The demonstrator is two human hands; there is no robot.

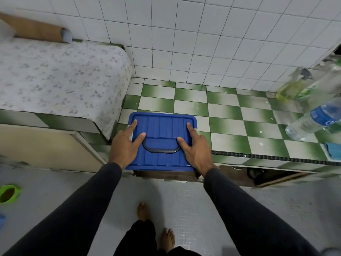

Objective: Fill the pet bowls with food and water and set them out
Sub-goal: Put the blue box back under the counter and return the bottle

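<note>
A blue plastic container lid [162, 126] with a dark handle [161, 149] sits on the green-and-white tiled counter at its front edge. My left hand [125, 145] lies flat on the lid's left side, fingers spread, thumb beside the handle. My right hand [195, 146] rests the same way on the right side. Both hands press on the lid rather than wrap it. A green bowl [8, 193] stands on the grey floor at the far left. A water bottle with a blue label [313, 121] lies at the right of the counter.
A cloth-covered block [55, 74] fills the counter's left part, with a cardboard tube [36, 30] behind it. A yellowish bottle [293, 85] and a clear bottle [326, 84] stand at the right. A blue cloth [334, 151] lies near the right edge. My bare feet [143, 211] are below.
</note>
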